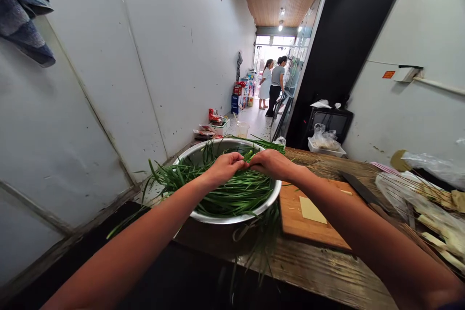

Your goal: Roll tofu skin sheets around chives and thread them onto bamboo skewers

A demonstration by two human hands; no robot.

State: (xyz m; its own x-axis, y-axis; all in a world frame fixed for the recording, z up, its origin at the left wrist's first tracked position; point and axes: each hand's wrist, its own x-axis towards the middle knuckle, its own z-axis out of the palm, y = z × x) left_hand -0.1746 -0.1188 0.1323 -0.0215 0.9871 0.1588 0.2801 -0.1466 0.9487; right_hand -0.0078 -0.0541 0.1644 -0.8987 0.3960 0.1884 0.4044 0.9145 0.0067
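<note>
A wide steel bowl (269, 197) sits at the near left end of a wooden table, heaped with long green chives (232, 193). Both hands meet over the middle of the bowl. My left hand (225, 166) pinches a bunch of chive stalks. My right hand (273, 162) grips the same bunch from the other side, fingertips touching the left hand's. Chive leaves hang over the bowl's left and front rim.
A wooden cutting board (308, 227) with a pale slice lies right of the bowl, a dark knife (358, 188) beyond it. Plastic bags (417, 189) and pale strips fill the right. A white wall runs along the left; two people (272, 85) stand far down the corridor.
</note>
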